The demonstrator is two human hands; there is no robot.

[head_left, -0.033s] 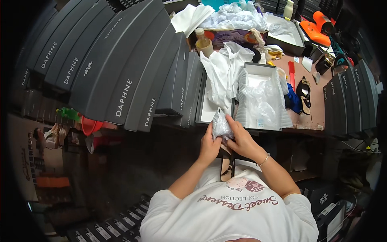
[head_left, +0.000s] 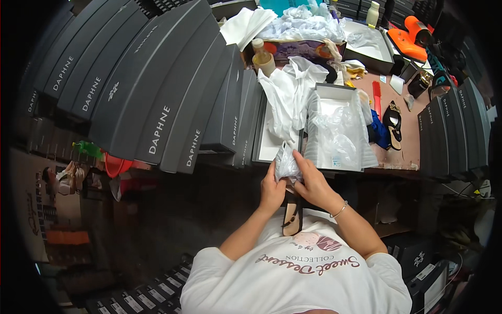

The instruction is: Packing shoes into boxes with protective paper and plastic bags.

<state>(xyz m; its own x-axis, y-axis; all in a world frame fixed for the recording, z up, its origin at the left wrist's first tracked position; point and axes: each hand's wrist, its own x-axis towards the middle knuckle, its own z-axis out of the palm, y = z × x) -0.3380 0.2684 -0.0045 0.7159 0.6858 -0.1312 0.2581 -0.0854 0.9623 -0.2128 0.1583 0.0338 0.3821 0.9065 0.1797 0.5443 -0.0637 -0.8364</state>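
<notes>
Just in front of my body, a black sandal (head_left: 292,219) with a tan insole points away from me, heel end nearest my shirt. Thin white wrapping (head_left: 286,163) covers its front part. My left hand (head_left: 272,191) is closed on the wrapped sandal from the left. From the other side my right hand (head_left: 316,184) grips it, fingers against the wrapping; the part between my palms is hidden. Right beyond my hands lie an open shoe box (head_left: 265,149) with white paper over it and another open box (head_left: 347,166) lined with translucent wrapping. A second black sandal (head_left: 392,123) rests on the table at the right.
Tall stacks of dark grey shoe boxes (head_left: 172,78) crowd the left; more boxes (head_left: 444,133) stand at the right. A red brush (head_left: 377,99), a blue cloth (head_left: 380,131), a plastic bottle (head_left: 263,58) and an orange tool (head_left: 407,44) lie or stand around the table.
</notes>
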